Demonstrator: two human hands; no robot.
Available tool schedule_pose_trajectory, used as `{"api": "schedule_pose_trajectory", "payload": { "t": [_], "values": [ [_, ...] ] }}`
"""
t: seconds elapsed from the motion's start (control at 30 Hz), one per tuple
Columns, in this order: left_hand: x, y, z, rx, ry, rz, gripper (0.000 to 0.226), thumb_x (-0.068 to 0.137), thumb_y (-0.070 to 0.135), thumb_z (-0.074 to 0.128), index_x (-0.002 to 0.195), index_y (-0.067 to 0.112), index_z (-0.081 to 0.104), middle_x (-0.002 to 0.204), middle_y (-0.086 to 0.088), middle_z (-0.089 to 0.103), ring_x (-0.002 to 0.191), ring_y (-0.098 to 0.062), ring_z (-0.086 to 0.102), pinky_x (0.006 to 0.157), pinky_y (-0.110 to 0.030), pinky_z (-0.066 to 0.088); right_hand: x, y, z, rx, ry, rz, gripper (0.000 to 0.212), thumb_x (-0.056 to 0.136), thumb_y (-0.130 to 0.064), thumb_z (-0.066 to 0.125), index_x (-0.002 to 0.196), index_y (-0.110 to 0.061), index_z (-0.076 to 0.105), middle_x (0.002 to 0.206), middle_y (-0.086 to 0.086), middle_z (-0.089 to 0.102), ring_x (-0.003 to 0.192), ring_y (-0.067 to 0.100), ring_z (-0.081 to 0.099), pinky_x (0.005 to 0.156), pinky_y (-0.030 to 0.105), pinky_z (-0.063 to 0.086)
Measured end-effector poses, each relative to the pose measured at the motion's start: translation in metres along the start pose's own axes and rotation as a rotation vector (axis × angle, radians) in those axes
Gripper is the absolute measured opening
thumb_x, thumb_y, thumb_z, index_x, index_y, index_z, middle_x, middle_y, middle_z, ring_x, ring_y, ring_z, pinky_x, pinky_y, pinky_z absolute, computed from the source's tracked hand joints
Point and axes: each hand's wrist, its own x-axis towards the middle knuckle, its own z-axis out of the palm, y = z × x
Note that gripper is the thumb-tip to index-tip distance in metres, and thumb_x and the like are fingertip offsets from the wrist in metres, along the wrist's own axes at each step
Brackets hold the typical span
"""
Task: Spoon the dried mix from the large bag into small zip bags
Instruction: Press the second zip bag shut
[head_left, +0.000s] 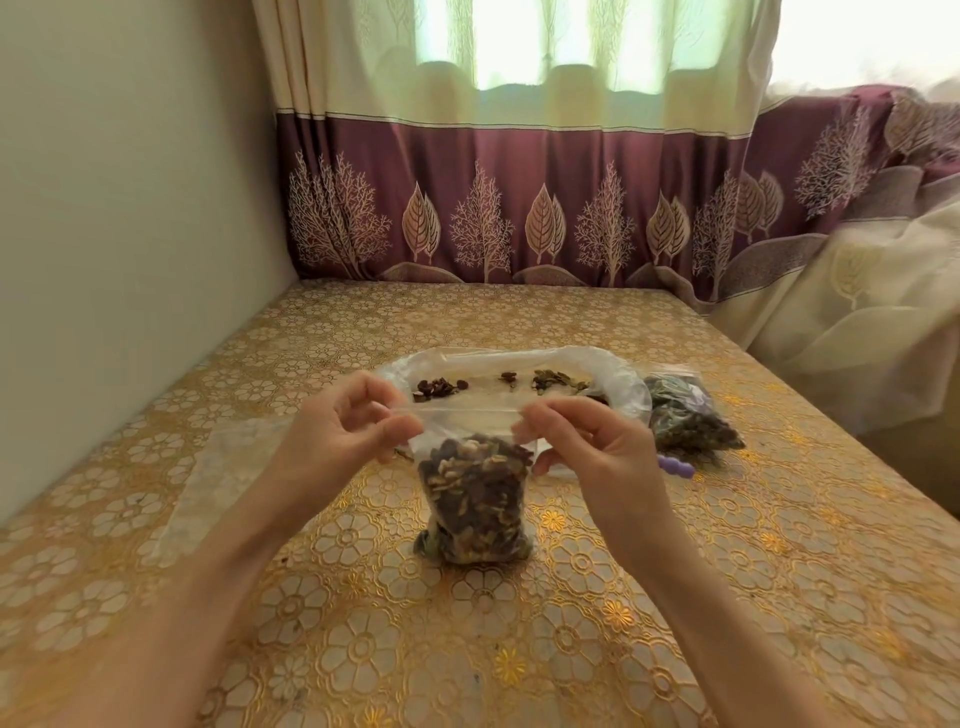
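Frame centre: small zip bag (475, 501) of dried mix stands upright on worktop (571, 623), long axis vertical, mouth up. Left hand (345, 421) and right hand (592, 441) pinch top corners, palms facing. Behind: large bag (519, 374) lying flat, nearly empty; filled bag (685, 418) right.

The scene is lit softly by daylight filtered through the pale curtain (519, 62) at the top, where the window area is blown out. Glints are caught on the gold pattern of the surface (779, 571). Shadows are faint. Straight edges are bowed by wide-angle distortion, and the hands are slightly blurred.
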Motion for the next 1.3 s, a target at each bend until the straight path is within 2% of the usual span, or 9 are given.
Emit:
{"api": "schedule_pose_trajectory", "payload": {
  "t": [0.17,0.27,0.5,0.67,0.77,0.87,1.03,1.17,1.3],
  "values": [
    [-0.007,-0.008,0.01,0.07,-0.427,-0.228,0.068,0.054,0.063,0.074,0.115,0.038,0.053,0.102,0.025,0.068,0.095,0.001,0.065,0.07,-0.007,0.049,-0.004,0.008,0.0,-0.049,0.034,0.033,0.025,0.084,-0.022,0.061,0.107,-0.022,0.067,0.099,-0.002,0.073,0.092,0.01,0.067,0.072,0.021,0.055],
    [-0.008,-0.01,0.013,0.021,-0.35,-0.222,0.055,0.065,0.04,0.08,0.114,0.033,0.055,0.103,0.016,0.07,0.095,-0.002,0.066,0.07,-0.009,0.05,-0.009,0.016,0.005,-0.171,-0.019,0.051,0.049,0.089,-0.02,0.061,0.133,-0.03,0.042,0.119,-0.012,0.059,0.103,-0.001,0.06,0.078,0.015,0.052],
    [-0.006,-0.003,0.028,-0.212,-0.015,-0.14,0.049,0.063,0.036,0.072,0.107,0.018,0.06,0.097,-0.001,0.073,0.09,-0.019,0.07,0.069,-0.021,0.055,-0.015,0.012,0.017,-0.426,-0.001,-0.126,0.045,0.079,-0.044,0.07,0.117,-0.036,0.047,0.111,-0.007,0.061,0.095,-0.001,0.061,0.071,0.016,0.054],
    [-0.01,0.0,0.032,-0.261,-0.121,-0.069,0.039,0.075,0.032,0.067,0.113,0.026,0.062,0.108,0.003,0.07,0.1,-0.012,0.066,0.078,-0.02,0.053,-0.015,0.006,0.019,-0.641,0.001,-0.114,0.084,0.063,-0.072,0.062,0.135,-0.038,0.033,0.12,-0.016,0.055,0.108,-0.001,0.054,0.089,0.015,0.047],
    [-0.01,0.0,0.033,-0.289,-0.208,-0.109,0.043,0.081,0.028,0.061,0.121,0.015,0.058,0.117,-0.002,0.067,0.103,-0.017,0.065,0.083,-0.027,0.054,-0.014,0.002,0.014,-0.702,0.006,-0.127,0.08,0.07,-0.052,0.073,0.137,-0.024,0.038,0.119,-0.009,0.058,0.11,0.005,0.054,0.093,0.023,0.047],
    [-0.01,-0.001,0.037,-0.141,-0.219,-0.016,0.041,0.083,0.031,0.056,0.124,0.024,0.055,0.115,0.008,0.067,0.101,-0.011,0.066,0.081,-0.024,0.055,-0.012,-0.005,0.007,-0.656,0.073,-0.13,0.056,0.075,-0.035,0.075,0.124,-0.022,0.05,0.105,-0.008,0.062,0.098,0.006,0.059,0.085,0.025,0.052],
    [-0.007,-0.025,0.028,0.471,0.151,0.147,0.05,0.089,0.028,0.056,0.136,0.031,0.039,0.135,0.009,0.047,0.12,-0.011,0.048,0.102,-0.036,0.041,0.013,-0.021,-0.043,-0.657,0.404,-0.079,0.058,0.079,-0.029,0.072,0.129,-0.008,0.049,0.11,0.003,0.049,0.093,0.012,0.052,0.063,0.009,0.049],
    [-0.003,-0.056,0.017,0.932,0.055,0.028,0.069,0.091,0.036,0.052,0.148,0.026,0.015,0.154,-0.004,0.018,0.143,-0.021,0.01,0.117,-0.042,0.01,0.015,-0.014,-0.099,-0.953,0.592,0.104,0.066,0.082,-0.032,0.069,0.138,-0.007,0.042,0.123,0.013,0.049,0.111,0.027,0.049,0.086,0.032,0.044],
    [0.0,-0.067,0.015,1.012,-0.004,-0.08,0.07,0.091,0.044,0.048,0.149,0.027,0.012,0.156,-0.007,0.009,0.144,-0.027,0.006,0.116,-0.043,0.003,-0.005,0.014,-0.126,-0.982,0.569,0.296,0.071,0.082,-0.031,0.069,0.142,-0.015,0.034,0.13,0.014,0.052,0.118,0.032,0.047,0.094,0.043,0.043]
  ]
}}
